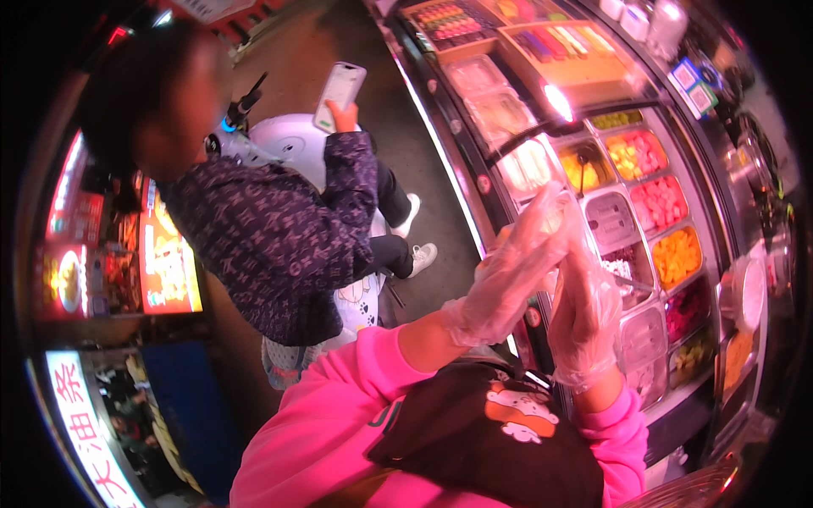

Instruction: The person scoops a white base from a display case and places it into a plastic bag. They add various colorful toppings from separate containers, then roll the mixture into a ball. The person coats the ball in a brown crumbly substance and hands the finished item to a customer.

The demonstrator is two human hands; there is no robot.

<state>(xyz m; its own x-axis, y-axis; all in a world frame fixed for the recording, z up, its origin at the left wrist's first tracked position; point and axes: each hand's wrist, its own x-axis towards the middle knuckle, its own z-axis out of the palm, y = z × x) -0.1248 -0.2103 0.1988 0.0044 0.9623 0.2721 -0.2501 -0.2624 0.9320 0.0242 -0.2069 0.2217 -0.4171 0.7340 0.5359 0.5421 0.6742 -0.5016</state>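
Though beside dim ground (453,267), a counter (461,127) bright with trays (611,222).

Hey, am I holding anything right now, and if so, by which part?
Nothing shows held in your gloved left hand or gloved right hand; they overlap in view, so something small between them can't be ruled out.
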